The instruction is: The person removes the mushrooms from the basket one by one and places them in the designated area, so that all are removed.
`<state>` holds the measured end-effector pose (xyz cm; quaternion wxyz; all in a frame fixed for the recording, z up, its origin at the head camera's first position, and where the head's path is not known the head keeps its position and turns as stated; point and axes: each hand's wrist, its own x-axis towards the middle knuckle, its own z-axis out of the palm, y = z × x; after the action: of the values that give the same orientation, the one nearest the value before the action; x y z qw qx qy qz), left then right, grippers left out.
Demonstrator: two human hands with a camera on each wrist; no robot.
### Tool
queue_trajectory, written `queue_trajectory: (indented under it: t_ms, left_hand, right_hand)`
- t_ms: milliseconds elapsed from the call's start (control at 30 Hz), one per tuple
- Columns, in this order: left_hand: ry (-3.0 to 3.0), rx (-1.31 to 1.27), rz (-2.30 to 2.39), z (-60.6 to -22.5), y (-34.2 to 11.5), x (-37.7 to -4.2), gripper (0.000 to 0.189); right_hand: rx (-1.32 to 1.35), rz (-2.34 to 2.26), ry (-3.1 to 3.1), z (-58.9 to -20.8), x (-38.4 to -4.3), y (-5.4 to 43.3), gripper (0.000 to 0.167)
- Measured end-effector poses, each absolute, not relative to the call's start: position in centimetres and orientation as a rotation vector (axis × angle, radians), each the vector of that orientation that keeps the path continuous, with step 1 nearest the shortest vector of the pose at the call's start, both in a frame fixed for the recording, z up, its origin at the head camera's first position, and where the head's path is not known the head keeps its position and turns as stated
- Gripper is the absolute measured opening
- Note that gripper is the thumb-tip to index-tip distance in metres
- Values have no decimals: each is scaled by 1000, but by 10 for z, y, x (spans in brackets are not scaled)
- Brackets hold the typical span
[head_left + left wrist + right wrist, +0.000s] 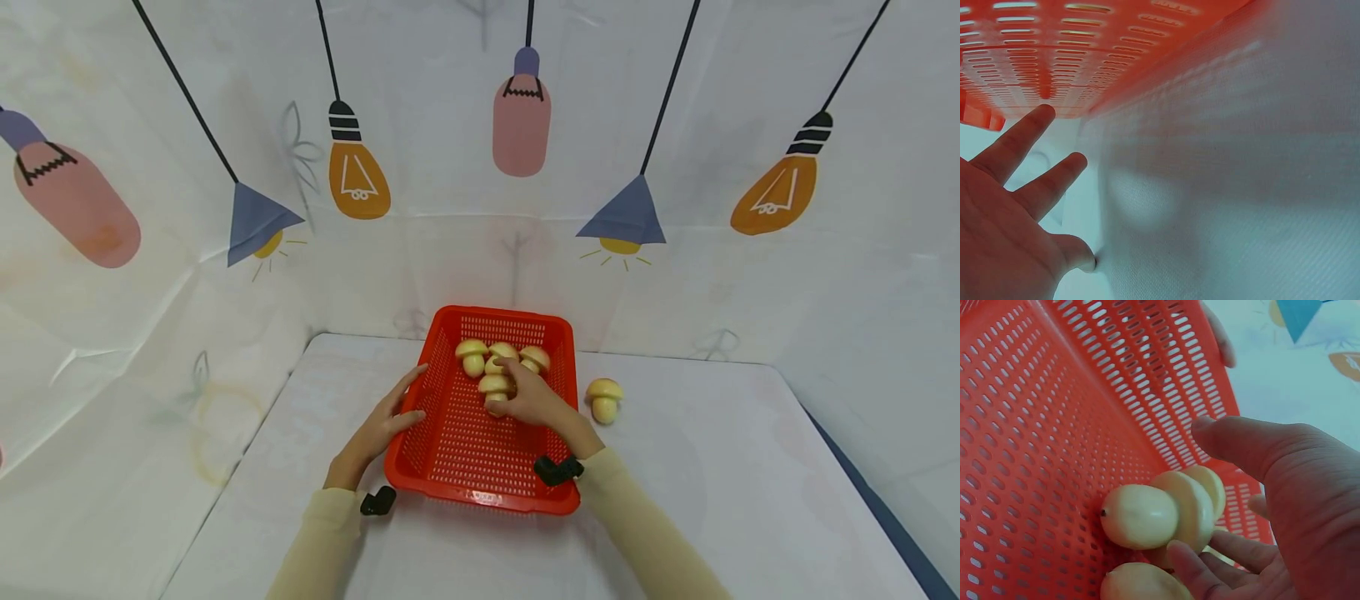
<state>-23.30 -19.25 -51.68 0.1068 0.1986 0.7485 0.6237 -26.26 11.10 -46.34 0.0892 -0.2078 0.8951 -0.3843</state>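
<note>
Red plastic forms a rectangular basket point(461, 450) with a rounded rim, its walls and floor pierced by rows of small slots. Inside, towards its far end, lie four pale-yellow mushroom shapes: three in a row point(472, 347) and a front mushroom point(492, 383) nearer the middle. Each has a domed cap on a plump, rounded stalk; their surfaces look smooth and slightly glossy. A fifth mushroom point(604, 390) rests on the table, just beyond the basket's right side.

The right hand point(534, 400) reaches over the front mushroom with thumb and fingers spread; in the right wrist view the fingertips meet a mushroom while the thumb stands clear. The left hand point(378, 429) is at the basket's left side, its fingers straight and spread, index finger and thumb at the rim.

Cream sleeves point(318, 533) cover both forearms. The white tabletop point(697, 483) has rounded far corners and, close up, a fine woven-looking grain. Behind it hangs a creased, faintly stained white sheet point(450, 267), printed with orange bulbs point(360, 179), blue cone lampshades point(626, 212) and pink lamps point(522, 125).
</note>
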Motion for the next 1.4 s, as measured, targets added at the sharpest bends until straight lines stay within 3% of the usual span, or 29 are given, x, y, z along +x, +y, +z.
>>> queue_trajectory:
  t_ms: [333,1033,1400]
  left_hand:
    - [2194,581,1841,-517,-193,-233,74]
    - [2195,570,1843,-516,-192,-232,74]
    - [2186,574,1849,-516,-192,-231,73]
  right_hand:
    - [-683,-1033,2704,-462,-260,106,72]
    - [-806,-991,2580,-465,-256,96,42]
    - [-778,-935,2559,-468,-256,94,43]
